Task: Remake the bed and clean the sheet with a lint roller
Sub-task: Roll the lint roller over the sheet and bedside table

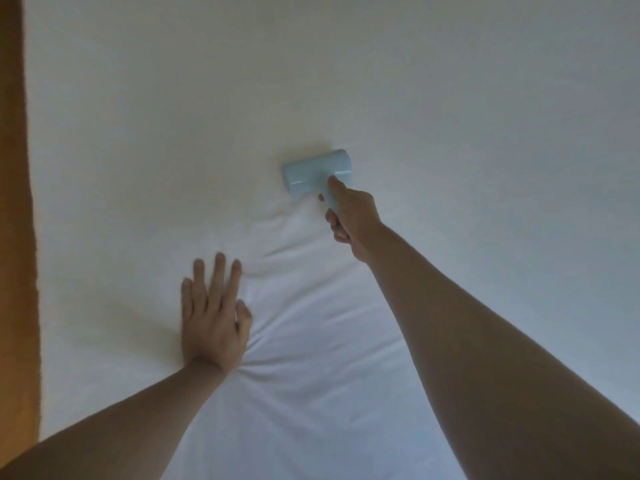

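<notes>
A white sheet (450, 98) fills nearly the whole view. A pale blue lint roller (311, 171) lies with its head on the sheet near the middle. My right hand (349, 216) grips its handle, index finger stretched along the neck toward the head. My left hand (214, 317) presses flat on the sheet, fingers straight and spread, nearer to me and to the left of the roller. Creases fan out across the sheet from under my left palm toward the roller.
An orange-brown strip (17, 237) runs down the left edge of the view, beside the sheet's edge. The sheet stretches smooth to the far side and to the right.
</notes>
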A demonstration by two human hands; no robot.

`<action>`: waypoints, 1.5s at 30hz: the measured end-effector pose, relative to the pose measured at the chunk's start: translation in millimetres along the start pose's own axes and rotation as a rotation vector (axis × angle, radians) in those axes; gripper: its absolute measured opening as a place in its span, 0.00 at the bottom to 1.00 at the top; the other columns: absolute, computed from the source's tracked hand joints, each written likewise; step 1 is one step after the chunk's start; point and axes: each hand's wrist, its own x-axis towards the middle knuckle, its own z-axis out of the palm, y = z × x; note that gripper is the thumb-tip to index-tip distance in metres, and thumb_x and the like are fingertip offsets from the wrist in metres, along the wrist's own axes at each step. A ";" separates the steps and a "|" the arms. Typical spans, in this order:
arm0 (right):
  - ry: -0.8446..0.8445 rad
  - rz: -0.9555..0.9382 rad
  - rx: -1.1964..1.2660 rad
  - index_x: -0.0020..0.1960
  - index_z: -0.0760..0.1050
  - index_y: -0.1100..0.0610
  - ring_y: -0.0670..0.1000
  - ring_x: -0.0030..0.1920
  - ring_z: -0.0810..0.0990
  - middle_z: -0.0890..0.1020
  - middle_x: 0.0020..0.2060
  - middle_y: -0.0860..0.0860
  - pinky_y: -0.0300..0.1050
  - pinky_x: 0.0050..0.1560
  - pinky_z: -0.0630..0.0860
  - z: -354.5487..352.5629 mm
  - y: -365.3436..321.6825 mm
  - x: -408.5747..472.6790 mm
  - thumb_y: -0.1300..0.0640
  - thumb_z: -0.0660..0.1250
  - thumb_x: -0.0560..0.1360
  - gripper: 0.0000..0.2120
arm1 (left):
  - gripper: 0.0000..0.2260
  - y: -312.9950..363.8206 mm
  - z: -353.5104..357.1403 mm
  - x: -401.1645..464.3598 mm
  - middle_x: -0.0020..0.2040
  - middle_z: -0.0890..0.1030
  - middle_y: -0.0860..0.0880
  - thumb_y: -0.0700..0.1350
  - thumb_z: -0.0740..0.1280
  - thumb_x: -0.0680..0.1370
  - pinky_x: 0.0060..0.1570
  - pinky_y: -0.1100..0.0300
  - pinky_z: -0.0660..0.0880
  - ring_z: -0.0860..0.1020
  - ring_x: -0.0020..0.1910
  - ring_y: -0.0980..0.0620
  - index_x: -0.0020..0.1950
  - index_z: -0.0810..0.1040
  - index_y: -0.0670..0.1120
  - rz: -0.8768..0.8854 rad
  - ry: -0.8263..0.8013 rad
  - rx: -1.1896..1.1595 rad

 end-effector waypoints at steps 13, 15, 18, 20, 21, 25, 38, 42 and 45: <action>0.116 0.200 -0.205 0.42 0.82 0.61 0.48 0.18 0.61 0.66 0.21 0.58 0.34 0.22 0.56 -81.0 122.4 -156.4 0.46 0.66 0.80 0.19 | 0.27 0.4 -6.4 6.3 0.79 0.60 0.41 0.46 0.53 0.78 0.73 0.34 0.59 0.56 0.79 0.35 0.78 0.64 0.43 -0.036 -0.080 0.006; 0.122 0.202 -0.241 0.43 0.84 0.58 0.48 0.21 0.63 0.68 0.21 0.54 0.35 0.23 0.58 -84.9 126.9 -175.4 0.52 0.66 0.81 0.14 | 0.27 0.9 -5.8 5.9 0.79 0.60 0.41 0.46 0.53 0.78 0.73 0.34 0.58 0.56 0.79 0.35 0.78 0.64 0.43 -0.043 -0.092 0.000; 0.240 0.148 -0.336 0.37 0.83 0.56 0.47 0.25 0.67 0.69 0.22 0.49 0.35 0.25 0.61 -86.9 128.7 -190.6 0.52 0.63 0.73 0.13 | 0.28 1.3 -1.9 7.0 0.79 0.60 0.41 0.45 0.54 0.77 0.73 0.34 0.57 0.55 0.78 0.35 0.78 0.64 0.42 -0.043 -0.084 0.001; 0.175 0.169 -0.363 0.39 0.84 0.57 0.48 0.25 0.66 0.69 0.22 0.48 0.36 0.26 0.60 -92.2 121.0 -195.4 0.49 0.64 0.71 0.14 | 0.28 1.8 -2.7 9.1 0.79 0.61 0.40 0.45 0.53 0.77 0.74 0.34 0.56 0.56 0.78 0.35 0.77 0.65 0.41 -0.050 -0.078 -0.012; 0.120 0.176 -0.380 0.41 0.85 0.56 0.49 0.25 0.66 0.70 0.23 0.49 0.36 0.27 0.60 -95.9 117.4 -197.8 0.48 0.66 0.73 0.13 | 0.28 3.3 -4.1 7.7 0.79 0.61 0.40 0.45 0.53 0.77 0.74 0.34 0.56 0.56 0.78 0.35 0.77 0.65 0.41 -0.051 -0.074 -0.011; 0.043 0.238 -0.326 0.41 0.85 0.59 0.49 0.25 0.68 0.74 0.28 0.58 0.39 0.29 0.62 -124.0 96.8 -190.7 0.51 0.71 0.77 0.12 | 0.27 11.4 -16.4 0.4 0.79 0.61 0.41 0.45 0.53 0.77 0.73 0.34 0.58 0.57 0.78 0.36 0.76 0.66 0.40 -0.050 -0.069 -0.028; 0.011 -0.080 -0.231 0.44 0.77 0.59 0.46 0.19 0.61 0.69 0.22 0.51 0.33 0.22 0.55 -129.4 -72.4 11.7 0.49 0.62 0.80 0.15 | 0.26 56.5 -35.2 4.7 0.78 0.65 0.43 0.48 0.53 0.78 0.72 0.33 0.57 0.59 0.77 0.36 0.75 0.69 0.42 -0.394 -0.082 -0.026; -0.030 -0.105 -0.203 0.43 0.75 0.60 0.46 0.18 0.59 0.69 0.25 0.53 0.34 0.21 0.54 -121.1 -93.3 37.3 0.50 0.61 0.80 0.14 | 0.30 186.1 -22.8 90.7 0.80 0.59 0.45 0.53 0.53 0.78 0.75 0.35 0.52 0.55 0.79 0.40 0.80 0.61 0.48 -0.420 -0.095 -0.157; -0.037 -0.099 -0.191 0.43 0.76 0.60 0.46 0.18 0.60 0.69 0.24 0.52 0.34 0.20 0.55 -130.4 -96.0 51.2 0.50 0.61 0.80 0.15 | 0.31 241.7 8.2 138.8 0.82 0.50 0.46 0.54 0.52 0.79 0.75 0.35 0.50 0.47 0.81 0.43 0.82 0.52 0.49 -0.384 -0.137 -0.173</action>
